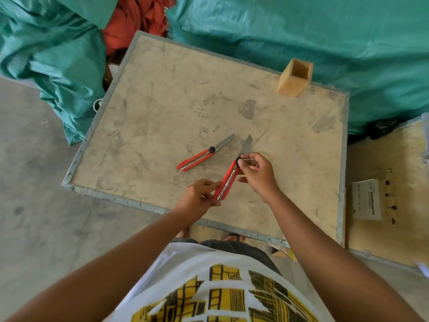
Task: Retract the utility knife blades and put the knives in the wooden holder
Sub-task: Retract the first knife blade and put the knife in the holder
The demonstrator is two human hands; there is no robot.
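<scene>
Near the middle of the worktop (162, 94), toward its near edge, we held one red utility knife (226, 182) between both hands, its blade (246, 145) extended and pointing toward the far edge. Our left hand (199, 197) had its fingers (209, 183) closed on the butt end of the handle, while our right hand (258, 173) pinched the black slider knob at the blade end with thumb and forefinger. Just to the left of it, apart from both hands, a second red utility knife (199, 159) lay flat on the worktop, blade out as well. At the far right corner the wooden holder (293, 79) stood upright and well apart from both knives; we could see nothing in the part of its opening that showed.
</scene>
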